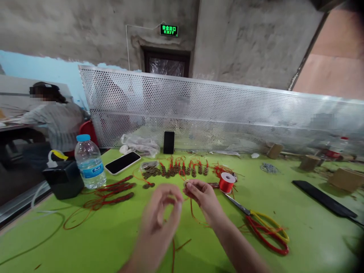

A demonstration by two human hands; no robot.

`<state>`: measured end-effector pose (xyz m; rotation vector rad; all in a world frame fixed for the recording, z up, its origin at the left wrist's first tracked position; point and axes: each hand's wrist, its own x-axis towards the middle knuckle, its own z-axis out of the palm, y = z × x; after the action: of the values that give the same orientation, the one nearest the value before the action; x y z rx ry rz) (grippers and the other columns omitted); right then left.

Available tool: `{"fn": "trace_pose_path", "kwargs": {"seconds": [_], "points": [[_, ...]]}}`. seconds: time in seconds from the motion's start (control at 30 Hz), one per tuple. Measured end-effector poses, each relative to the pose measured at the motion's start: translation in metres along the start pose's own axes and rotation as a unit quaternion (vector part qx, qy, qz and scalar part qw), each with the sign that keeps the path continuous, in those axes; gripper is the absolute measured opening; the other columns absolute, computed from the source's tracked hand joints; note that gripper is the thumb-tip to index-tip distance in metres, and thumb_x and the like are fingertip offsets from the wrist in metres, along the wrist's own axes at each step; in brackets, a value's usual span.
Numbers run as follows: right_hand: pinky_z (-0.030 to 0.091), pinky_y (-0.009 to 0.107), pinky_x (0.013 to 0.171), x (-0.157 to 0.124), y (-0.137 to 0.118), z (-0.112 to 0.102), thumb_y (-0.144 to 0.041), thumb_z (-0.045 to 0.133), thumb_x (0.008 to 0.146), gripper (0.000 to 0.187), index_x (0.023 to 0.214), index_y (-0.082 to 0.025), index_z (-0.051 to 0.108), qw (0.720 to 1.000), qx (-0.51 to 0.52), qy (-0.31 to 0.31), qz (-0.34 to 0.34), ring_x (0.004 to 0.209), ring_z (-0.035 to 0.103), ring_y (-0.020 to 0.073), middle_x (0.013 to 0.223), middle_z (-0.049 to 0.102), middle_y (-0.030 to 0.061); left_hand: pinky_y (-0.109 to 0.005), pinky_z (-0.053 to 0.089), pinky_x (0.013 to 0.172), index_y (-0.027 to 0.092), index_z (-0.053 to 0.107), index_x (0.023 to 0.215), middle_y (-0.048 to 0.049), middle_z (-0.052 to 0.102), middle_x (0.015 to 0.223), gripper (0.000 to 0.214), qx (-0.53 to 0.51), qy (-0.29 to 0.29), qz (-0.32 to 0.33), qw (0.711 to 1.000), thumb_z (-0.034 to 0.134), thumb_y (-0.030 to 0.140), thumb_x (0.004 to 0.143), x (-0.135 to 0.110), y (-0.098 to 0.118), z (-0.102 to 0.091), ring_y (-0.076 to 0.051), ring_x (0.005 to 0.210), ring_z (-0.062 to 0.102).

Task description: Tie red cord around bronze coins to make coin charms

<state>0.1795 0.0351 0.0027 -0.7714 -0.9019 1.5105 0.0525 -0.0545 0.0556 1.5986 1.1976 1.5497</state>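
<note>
In the middle of the green table, my right hand [200, 193] pinches a small round coin [186, 182] between thumb and fingertips. Thin red cord [192, 208] hangs below these fingers. Just to the left is my left hand [163, 212], blurred by motion, its thumb and index finger curled together in a ring; whatever they pinch is too smeared to make out. Behind both hands lie strings of dark coins [170, 170] tied with red cord. A spool of red thread [226, 183] stands right of my right hand, near scissors [263, 227] with red and yellow handles.
Bundles of coins on red cord [121, 189] lie at left, near a water bottle [90, 163], a black box [64, 180] and a phone [123, 163]. Another phone [169, 142] stands against the perforated metal screen [227, 113]. A black flat bar [324, 199] lies right. A person [57, 117] sits far left.
</note>
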Motion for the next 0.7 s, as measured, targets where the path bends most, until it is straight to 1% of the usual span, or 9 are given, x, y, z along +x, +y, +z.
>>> {"fn": "trace_pose_path", "kwargs": {"seconds": [0.07, 0.13, 0.2, 0.27, 0.33, 0.43, 0.5, 0.6, 0.7], "points": [[0.053, 0.027, 0.07, 0.004, -0.001, -0.006, -0.035, 0.085, 0.05, 0.032, 0.069, -0.015, 0.07, 1.0, 0.012, 0.008, 0.013, 0.062, 0.062, 0.0114, 0.07, 0.068, 0.0022, -0.029, 0.047, 0.066, 0.019, 0.055, 0.085, -0.0026, 0.059, 0.083, 0.012, 0.01, -0.014, -0.034, 0.999, 0.055, 0.031, 0.082, 0.034, -0.031, 0.006, -0.018, 0.079, 0.058], [0.052, 0.025, 0.067, 0.005, 0.002, -0.012, -0.034, 0.085, 0.051, 0.031, 0.069, -0.015, 0.07, 0.999, 0.025, 0.016, 0.03, 0.061, 0.061, 0.0111, 0.071, 0.067, 0.0024, -0.03, 0.048, 0.07, 0.019, 0.053, 0.088, -0.0033, 0.059, 0.087, 0.013, 0.008, -0.042, -0.078, 0.996, 0.056, 0.03, 0.082, 0.048, -0.061, 0.012, -0.019, 0.084, 0.058], [0.051, 0.024, 0.067, 0.003, 0.007, -0.017, -0.034, 0.083, 0.054, 0.028, 0.071, -0.015, 0.07, 0.999, 0.028, 0.016, 0.037, 0.064, 0.06, 0.0114, 0.073, 0.067, 0.0027, -0.032, 0.048, 0.075, 0.019, 0.054, 0.093, -0.0048, 0.06, 0.093, 0.016, -0.018, -0.1, -0.107, 0.989, 0.056, 0.031, 0.083, 0.046, -0.083, 0.019, -0.02, 0.087, 0.059], [0.049, 0.022, 0.069, -0.002, 0.011, -0.019, -0.034, 0.081, 0.058, 0.025, 0.071, -0.017, 0.069, 0.999, 0.016, 0.023, 0.024, 0.069, 0.06, 0.0115, 0.075, 0.067, 0.0019, -0.034, 0.048, 0.08, 0.02, 0.053, 0.102, -0.0059, 0.061, 0.101, 0.023, -0.052, -0.164, -0.113, 0.979, 0.058, 0.031, 0.082, 0.036, -0.096, 0.024, -0.02, 0.092, 0.059], [0.047, 0.02, 0.07, -0.006, 0.014, -0.018, -0.034, 0.08, 0.061, 0.022, 0.071, -0.018, 0.069, 0.999, -0.004, 0.031, 0.02, 0.073, 0.06, 0.0114, 0.076, 0.068, 0.0007, -0.035, 0.047, 0.085, 0.021, 0.052, 0.106, -0.0061, 0.061, 0.103, 0.028, -0.074, -0.192, -0.111, 0.972, 0.061, 0.029, 0.08, 0.028, -0.101, 0.027, -0.02, 0.095, 0.059], [0.047, 0.02, 0.069, -0.01, 0.016, -0.015, -0.035, 0.078, 0.063, 0.021, 0.072, -0.019, 0.068, 0.999, -0.021, 0.032, 0.035, 0.073, 0.06, 0.0112, 0.076, 0.068, 0.0001, -0.035, 0.046, 0.086, 0.02, 0.053, 0.099, -0.0051, 0.063, 0.097, 0.022, -0.089, -0.186, -0.124, 0.971, 0.062, 0.028, 0.08, 0.026, -0.101, 0.027, -0.02, 0.094, 0.06], [0.047, 0.02, 0.066, -0.012, 0.017, -0.014, -0.035, 0.078, 0.062, 0.022, 0.072, -0.018, 0.068, 0.999, -0.013, 0.031, 0.036, 0.071, 0.059, 0.0109, 0.075, 0.067, 0.0004, -0.034, 0.046, 0.084, 0.019, 0.054, 0.095, -0.0038, 0.064, 0.091, 0.02, -0.103, -0.188, -0.138, 0.967, 0.063, 0.028, 0.08, 0.028, -0.099, 0.026, -0.019, 0.09, 0.061], [0.043, 0.017, 0.052, -0.011, 0.018, -0.013, -0.036, 0.081, 0.057, 0.026, 0.068, -0.017, 0.067, 0.999, -0.004, 0.029, 0.039, 0.061, 0.055, 0.009, 0.067, 0.064, 0.0, -0.031, 0.047, 0.079, 0.019, 0.056, 0.092, -0.0022, 0.065, 0.085, 0.021, -0.123, -0.191, -0.156, 0.961, 0.066, 0.029, 0.077, 0.028, -0.098, 0.026, -0.018, 0.085, 0.062], [0.032, 0.014, 0.037, -0.011, 0.019, -0.014, -0.038, 0.081, 0.056, 0.029, 0.068, -0.017, 0.065, 0.998, -0.013, 0.033, 0.054, 0.047, 0.046, 0.0058, 0.056, 0.058, -0.0026, -0.03, 0.048, 0.074, 0.018, 0.058, 0.085, -0.0021, 0.065, 0.08, 0.02, -0.145, -0.2, -0.172, 0.954, 0.069, 0.03, 0.074, 0.025, -0.095, 0.028, -0.018, 0.079, 0.063]]}}
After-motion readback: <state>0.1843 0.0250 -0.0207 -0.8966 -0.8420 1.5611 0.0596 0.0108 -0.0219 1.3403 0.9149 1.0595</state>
